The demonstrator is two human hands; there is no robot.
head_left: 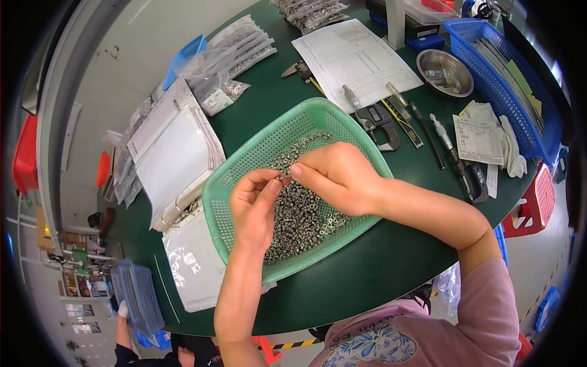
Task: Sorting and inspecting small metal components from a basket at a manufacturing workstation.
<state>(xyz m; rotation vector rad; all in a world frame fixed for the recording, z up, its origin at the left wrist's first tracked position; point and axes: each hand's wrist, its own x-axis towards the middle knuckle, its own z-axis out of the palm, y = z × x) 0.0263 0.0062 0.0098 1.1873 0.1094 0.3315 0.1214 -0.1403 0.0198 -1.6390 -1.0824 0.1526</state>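
A green perforated plastic basket [220, 235] stands on the table in front of me, holding a heap of small metal nuts [296, 220]. Over the heap, my left hand [254, 211] is closed, its thumb and forefinger pinching one small metal nut [280, 178]. My right hand [341, 177] comes from the right and is closed too, thumb pressed on the curled forefinger. A thin shiny bit shows between the two hands' fingertips; what the right fingers grip is mostly hidden. Both hands nearly touch at the fingertips.
An open ring binder [177, 159] lies left of the basket, bagged parts [235, 46] behind it. Beyond the basket are a printed sheet [358, 61], a micrometer [379, 125] and a metal bowl [445, 72]. A blue basket [465, 37] stands far right. Another person's arm [123, 333] shows lower left.
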